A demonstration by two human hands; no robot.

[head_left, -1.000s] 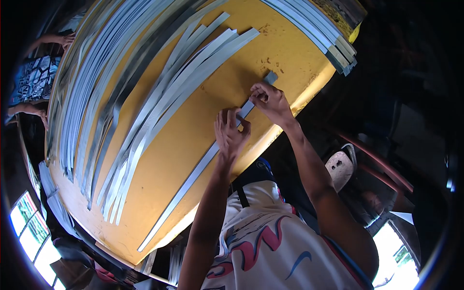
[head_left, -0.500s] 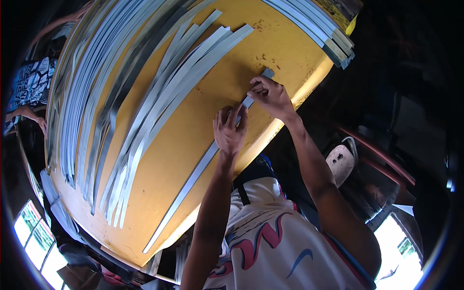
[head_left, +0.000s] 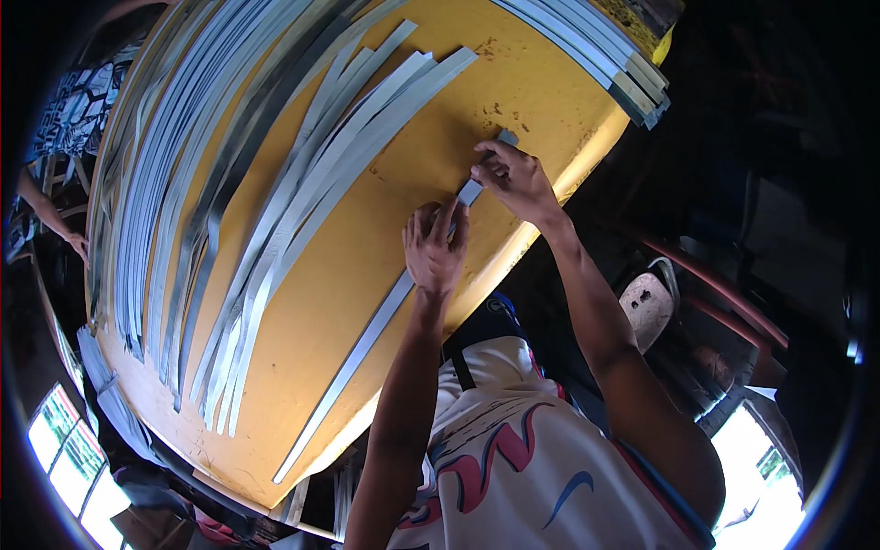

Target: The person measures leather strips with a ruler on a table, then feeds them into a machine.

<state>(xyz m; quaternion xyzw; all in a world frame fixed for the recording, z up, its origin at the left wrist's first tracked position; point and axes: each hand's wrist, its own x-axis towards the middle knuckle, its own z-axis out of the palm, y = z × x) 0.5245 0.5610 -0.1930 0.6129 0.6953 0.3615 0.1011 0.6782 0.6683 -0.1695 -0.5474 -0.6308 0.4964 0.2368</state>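
Observation:
A long flat grey-white strip point(head_left: 353, 346) lies lengthwise near the front edge of the yellow table point(head_left: 367, 247). Partway up it, my left hand point(head_left: 434, 246) has its bent fingers closed on the strip, hiding a short stretch. Farther along, my right hand point(head_left: 516, 183) is closed at the strip too, thumb and index finger drawn together beside it. Between the two hands a short pale piece of the strip shows, and its far tip sticks out beyond my right hand. Exactly how my fingertips meet the strip is partly hidden.
Loose strips point(head_left: 339, 170) lie left of my hands, with a denser bundle point(head_left: 170, 183) farther left. More stacked strips point(head_left: 596, 50) are at the top right table edge. Another person's hand point(head_left: 77, 246) rests by the left edge. A pale seat-like object point(head_left: 645, 310) stands at right.
My hands and the strip stay almost in place. At the left, the other person's arm and body have shifted slightly.

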